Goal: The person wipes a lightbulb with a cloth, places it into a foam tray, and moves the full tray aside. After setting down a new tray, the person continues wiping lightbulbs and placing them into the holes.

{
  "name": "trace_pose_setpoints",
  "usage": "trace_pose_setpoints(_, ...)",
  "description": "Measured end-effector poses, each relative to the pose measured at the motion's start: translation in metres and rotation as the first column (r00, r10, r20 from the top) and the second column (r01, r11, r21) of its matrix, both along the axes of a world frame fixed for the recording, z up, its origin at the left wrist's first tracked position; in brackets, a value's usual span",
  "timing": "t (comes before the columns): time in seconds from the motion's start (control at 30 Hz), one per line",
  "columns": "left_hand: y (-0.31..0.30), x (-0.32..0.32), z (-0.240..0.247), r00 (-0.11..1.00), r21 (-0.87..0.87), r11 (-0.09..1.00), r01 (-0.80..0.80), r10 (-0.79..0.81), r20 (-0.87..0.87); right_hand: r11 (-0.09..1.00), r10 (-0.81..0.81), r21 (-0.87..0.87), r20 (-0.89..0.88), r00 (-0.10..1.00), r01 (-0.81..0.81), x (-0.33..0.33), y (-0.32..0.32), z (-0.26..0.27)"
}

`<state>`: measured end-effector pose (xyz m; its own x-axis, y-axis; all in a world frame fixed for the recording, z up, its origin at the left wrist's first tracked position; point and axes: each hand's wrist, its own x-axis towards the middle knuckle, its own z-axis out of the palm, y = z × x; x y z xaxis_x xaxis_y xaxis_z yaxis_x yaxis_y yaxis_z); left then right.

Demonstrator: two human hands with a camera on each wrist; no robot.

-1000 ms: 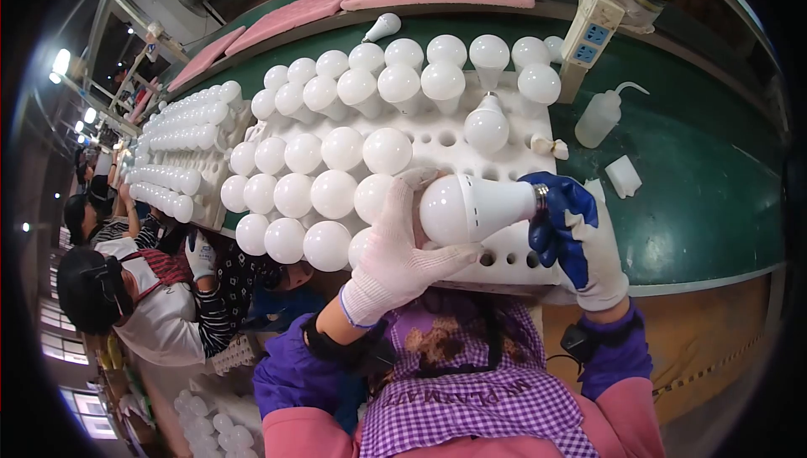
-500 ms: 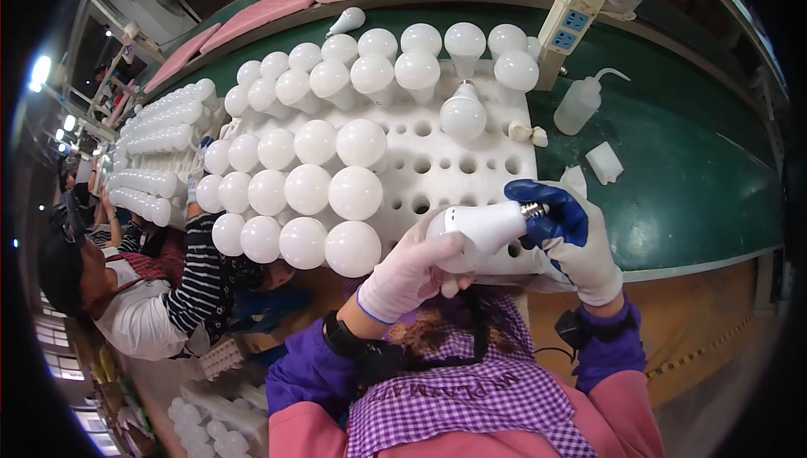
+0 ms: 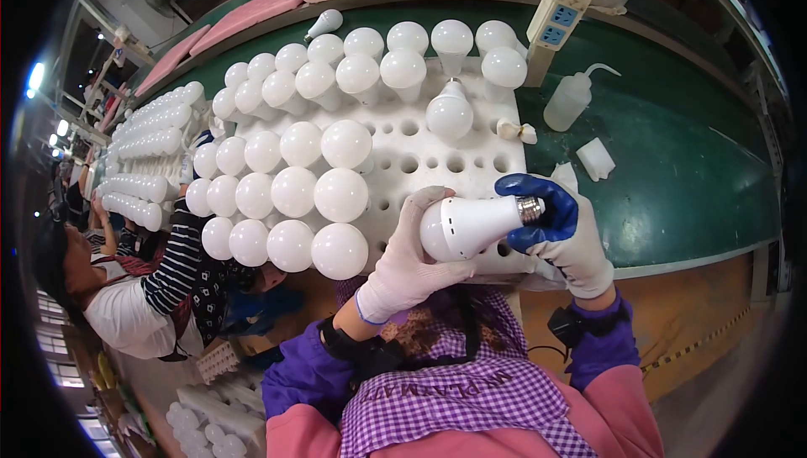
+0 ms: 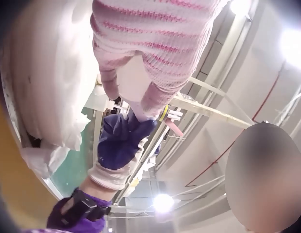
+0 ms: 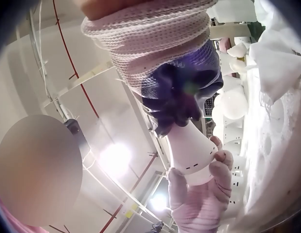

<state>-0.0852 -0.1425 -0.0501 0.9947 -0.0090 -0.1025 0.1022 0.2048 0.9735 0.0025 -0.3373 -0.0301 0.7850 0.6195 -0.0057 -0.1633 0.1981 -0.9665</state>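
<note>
A white bulb (image 3: 472, 227) lies sideways between the two hands above the foam tray (image 3: 430, 143). My left hand (image 3: 405, 260), in a pale knit glove, grips its round dome end, and in the left wrist view the same left hand (image 4: 153, 46) has fingers around the bulb. My right hand (image 3: 565, 231), in a blue-coated glove, has its fingers curled round the metal screw base. From the right wrist view, the right hand (image 5: 177, 87) covers the base, while the bulb's body (image 5: 189, 153) widens toward the left hand (image 5: 201, 204).
Rows of bulbs (image 3: 340, 195) stand dome up in the foam; one bulb (image 3: 450, 115) there has its base upward. On the green table (image 3: 672, 197) are a squeeze bottle (image 3: 568, 102), a white block (image 3: 595, 160) and a socket strip (image 3: 558, 21). Another person (image 3: 139, 298) is at the left.
The left hand has shifted its grip on the bulb, exposing the dome and printed marks again. The right hand stays at the screw base. The head view has swung, moving the tray leftward.
</note>
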Motion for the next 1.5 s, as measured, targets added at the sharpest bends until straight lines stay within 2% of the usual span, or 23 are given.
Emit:
trace_pose_setpoints(0.07,-0.003,0.0,-0.012,0.976,0.216,0.969,-0.119,0.074,0.206,0.998,-0.031,-0.043,0.061,0.998,0.034,0.0,0.0,0.0)
trace_pose_setpoints(0.1,-0.004,0.0,-0.014,0.975,0.22,0.967,-0.126,0.08,0.205,0.999,-0.024,-0.04,0.06,0.998,0.027,-0.001,-0.001,0.0)
trace_pose_setpoints(0.17,-0.005,0.001,-0.016,0.96,0.33,0.929,-0.166,0.075,0.27,0.983,-0.063,-0.172,0.044,0.997,0.069,-0.002,-0.003,0.002)
trace_pose_setpoints(0.3,-0.006,0.002,-0.006,0.964,0.352,0.922,-0.159,0.068,0.258,0.993,-0.084,-0.076,0.075,0.994,0.09,-0.006,-0.003,-0.002)
trace_pose_setpoints(0.33,-0.005,0.002,0.001,0.991,0.174,0.981,-0.081,0.062,0.115,0.993,-0.086,-0.077,0.075,0.993,0.092,-0.005,-0.004,-0.004)
trace_pose_setpoints(0.37,-0.004,0.003,0.004,0.999,-0.02,1.0,-0.024,0.023,-0.026,0.994,-0.06,-0.074,0.205,0.977,0.077,-0.003,-0.005,-0.006)
trace_pose_setpoints(0.4,-0.002,0.003,0.005,1.0,-0.022,1.0,-0.018,0.018,-0.026,0.995,-0.034,-0.073,0.333,0.942,0.062,-0.002,-0.007,-0.007)
trace_pose_setpoints(0.47,0.0,0.005,0.006,0.964,-0.372,0.928,0.008,-0.107,-0.245,0.995,-0.044,-0.075,0.306,0.951,0.07,-0.003,-0.007,-0.008)
trace_pose_setpoints(0.5,-0.003,0.005,0.003,0.963,-0.374,0.927,0.016,-0.115,-0.243,0.995,-0.048,-0.075,0.281,0.958,0.072,-0.004,-0.007,-0.007)
trace_pose_setpoints(0.53,-0.007,0.004,0.0,0.987,-0.248,0.969,0.016,-0.055,-0.149,0.994,-0.054,-0.075,0.283,0.958,0.079,-0.004,-0.009,-0.006)
trace_pose_setpoints(0.57,-0.009,0.004,-0.003,0.999,-0.118,0.993,0.001,-0.006,-0.046,0.996,-0.064,-0.059,0.143,0.988,0.073,-0.006,-0.01,-0.003)
trace_pose_setpoints(0.6,-0.01,0.004,-0.004,0.999,-0.117,0.993,0.006,-0.011,-0.046,0.997,-0.069,-0.041,-0.001,0.998,0.069,-0.007,-0.011,-0.003)
trace_pose_setpoints(0.67,-0.012,0.005,-0.006,1.0,0.044,0.999,-0.011,0.011,0.016,0.996,-0.075,-0.05,-0.003,0.997,0.075,-0.006,-0.013,-0.003)
trace_pose_setpoints(0.73,-0.016,0.005,-0.01,1.0,-0.012,1.0,-0.013,0.013,0.019,0.994,-0.087,-0.064,0.002,0.996,0.087,-0.004,-0.015,-0.005)
trace_pose_setpoints(0.8,-0.018,0.006,-0.011,1.0,-0.064,0.998,-0.013,0.014,0.015,0.99,-0.117,-0.057,0.165,0.979,0.128,-0.004,-0.015,-0.009)
trace_pose_setpoints(0.97,-0.017,0.007,-0.01,1.0,-0.079,0.997,0.009,-0.011,-0.017,0.98,-0.1,-0.165,0.095,0.99,0.115,-0.006,-0.018,-0.006)
trace_pose_setpoints(1.1,-0.015,0.007,-0.013,1.0,-0.057,0.998,0.012,-0.013,-0.022,0.989,-0.107,-0.093,0.063,0.992,0.112,-0.006,-0.015,-0.009)
trace_pose_setpoints(1.27,-0.014,0.005,-0.018,0.999,-0.114,0.993,-0.024,0.02,-0.031,0.992,-0.104,-0.068,0.042,0.994,0.106,-0.005,-0.013,-0.003)
trace_pose_setpoints(1.33,-0.013,0.002,-0.013,0.996,-0.119,0.99,-0.068,0.062,-0.056,0.989,0.014,-0.146,-0.104,0.994,-0.03,0.002,-0.018,0.002)
trace_pose_setpoints(1.4,-0.01,0.0,-0.013,0.991,-0.124,0.986,-0.114,0.104,-0.084,0.979,-0.161,-0.111,0.111,0.981,0.173,0.025,-0.023,-0.018)
trace_pose_setpoints(1.43,-0.007,-0.001,-0.016,0.988,-0.132,0.981,-0.141,0.131,-0.081,0.901,-0.387,-0.11,0.234,0.892,0.42,0.037,-0.013,-0.026)
trace_pose_setpoints(1.47,-0.004,-0.001,-0.017,0.985,-0.14,0.976,-0.166,0.157,-0.075,0.829,-0.343,-0.209,0.543,0.766,0.519,0.051,-0.012,-0.024)
trace_pose_setpoints(1.5,-0.004,-0.001,-0.017,0.985,-0.14,0.976,-0.165,0.156,-0.069,0.757,-0.28,-0.234,0.728,0.626,0.611,0.065,-0.008,-0.029)
